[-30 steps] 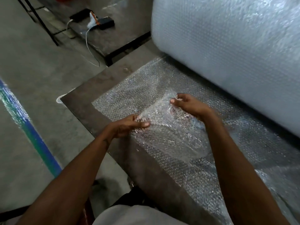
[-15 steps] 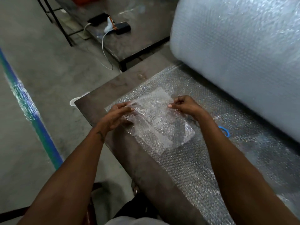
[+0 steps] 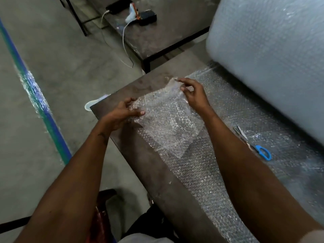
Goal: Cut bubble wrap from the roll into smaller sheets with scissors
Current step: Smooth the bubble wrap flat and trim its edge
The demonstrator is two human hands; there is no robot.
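A small cut sheet of bubble wrap (image 3: 168, 123) is held just above the dark table (image 3: 136, 151). My left hand (image 3: 122, 112) pinches its left edge between thumb and fingers. My right hand (image 3: 192, 93) pinches its far right corner, with the other fingers spread. The big bubble wrap roll (image 3: 273, 42) lies across the table at the upper right, and its unrolled layer (image 3: 219, 181) covers the tabletop under my arms. Blue-handled scissors (image 3: 259, 149) lie on that layer to the right of my right forearm, untouched.
A second dark table (image 3: 157, 39) stands beyond, carrying a black device (image 3: 147, 18), a white glue gun (image 3: 131, 13) and a white cable. A blue-green stripe (image 3: 35, 95) runs along the concrete floor on the left. A white object (image 3: 91, 104) lies by the table corner.
Both hands carried the cut sheet toward the table's far left corner and spread it out. The scissors have come into full view beside my right forearm.
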